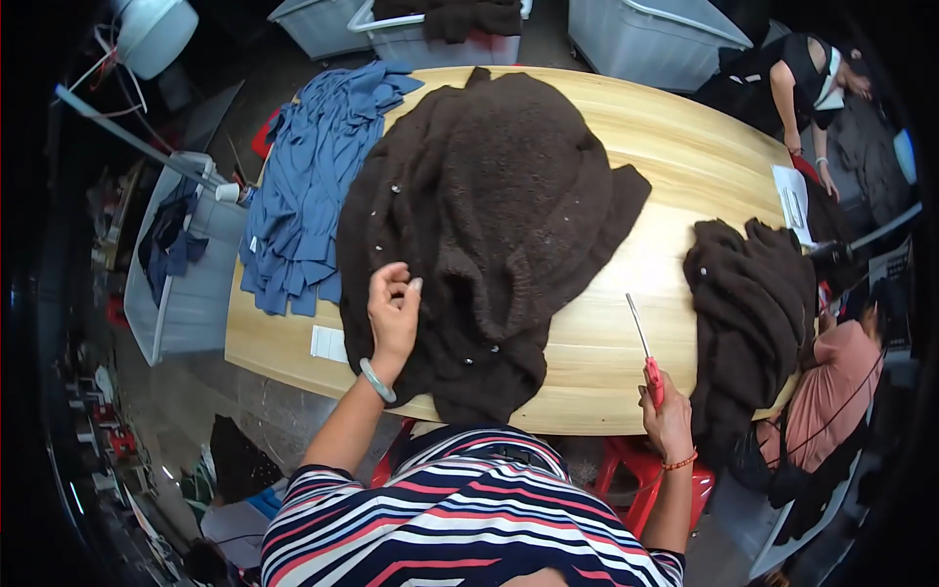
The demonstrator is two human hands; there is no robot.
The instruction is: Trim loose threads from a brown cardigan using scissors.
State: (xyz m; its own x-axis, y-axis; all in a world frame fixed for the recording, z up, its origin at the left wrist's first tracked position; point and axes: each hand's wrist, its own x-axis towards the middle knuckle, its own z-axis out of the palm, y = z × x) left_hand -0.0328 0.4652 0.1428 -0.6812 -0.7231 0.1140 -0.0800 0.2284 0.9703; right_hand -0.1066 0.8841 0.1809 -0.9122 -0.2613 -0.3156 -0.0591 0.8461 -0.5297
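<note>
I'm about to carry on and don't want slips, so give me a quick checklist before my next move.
1. Right hand grips the red-handled tool: ok.
2. Tool's metal shaft clear of the big brown cloth: ok, it's over bare tabletop.
3. Left hand gripping that cloth: cannot tell, fingers curled.
4. Cloth smoothed flat: not ok, bunched.
5. Blue garments away from the tool: ok, across the table.

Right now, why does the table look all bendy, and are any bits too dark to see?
Head view: the fisheye lens probably bends the edges of the wooden table; head view: the picture's corners are black; head view: the deepest folds of the large dark brown cloth are hard to make out.
</note>
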